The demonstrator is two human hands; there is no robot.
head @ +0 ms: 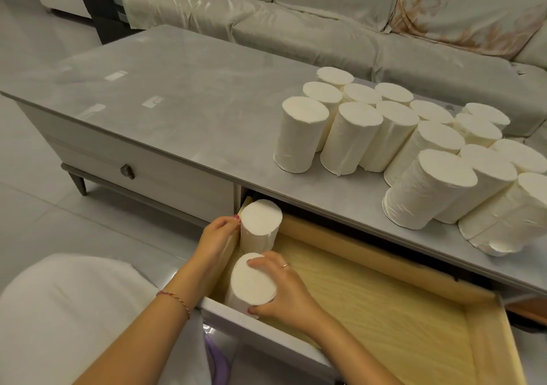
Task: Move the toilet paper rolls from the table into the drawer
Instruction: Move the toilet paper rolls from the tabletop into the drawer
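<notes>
Two white toilet paper rolls stand upright at the left end of the open drawer, which has a yellow wood-grain bottom. My left hand holds the far roll by its left side, against the drawer's left wall. My right hand grips the near roll, fingers over its top edge and thumb low on its side. Several more rolls stand packed together on the right part of the grey table.
A shut drawer with a dark knob sits left of the open one. A sofa under a pale cover runs behind the table. My white-clad knee is at the lower left. The floor is pale tile.
</notes>
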